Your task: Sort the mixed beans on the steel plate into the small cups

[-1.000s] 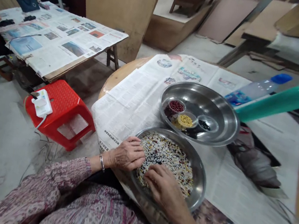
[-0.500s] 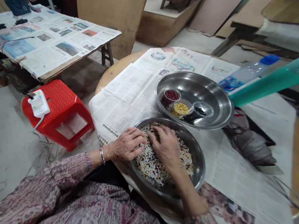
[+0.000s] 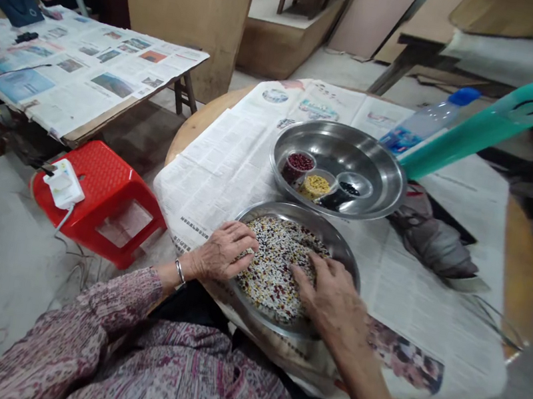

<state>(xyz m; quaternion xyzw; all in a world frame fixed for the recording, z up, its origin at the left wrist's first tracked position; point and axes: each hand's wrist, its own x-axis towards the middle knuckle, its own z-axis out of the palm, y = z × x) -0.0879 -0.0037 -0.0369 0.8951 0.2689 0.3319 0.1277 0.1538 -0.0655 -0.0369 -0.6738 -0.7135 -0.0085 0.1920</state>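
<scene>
A steel basin point(image 3: 350, 253) on the newspaper holds a spread of mixed grains and beans point(image 3: 277, 262), white, yellow, dark red and black. My left hand point(image 3: 225, 250) rests over the basin's left rim, fingers loosely bent and apart, holding nothing I can see. At the right side of the grains lies my right hand point(image 3: 327, 290), fingers spread with the tips touching them. Just behind stands a second steel basin point(image 3: 376, 176). Inside it are small clear cups of red beans point(image 3: 300, 162), yellow beans point(image 3: 316, 185) and black beans point(image 3: 349, 189).
A clear bottle with a blue cap point(image 3: 430, 121), a long green plastic object point(image 3: 494, 131) and a grey cloth-like bundle point(image 3: 436, 243) lie right of the basins. A red stool point(image 3: 102, 180) bearing a power strip point(image 3: 64, 184) stands left. Another newspaper-covered table point(image 3: 81, 89) is beyond; people are near it.
My right hand moved from the near part of the grains to the far middle, then back to the right side with fingers spreading. My left hand stayed at the rim. The view shifted slightly.
</scene>
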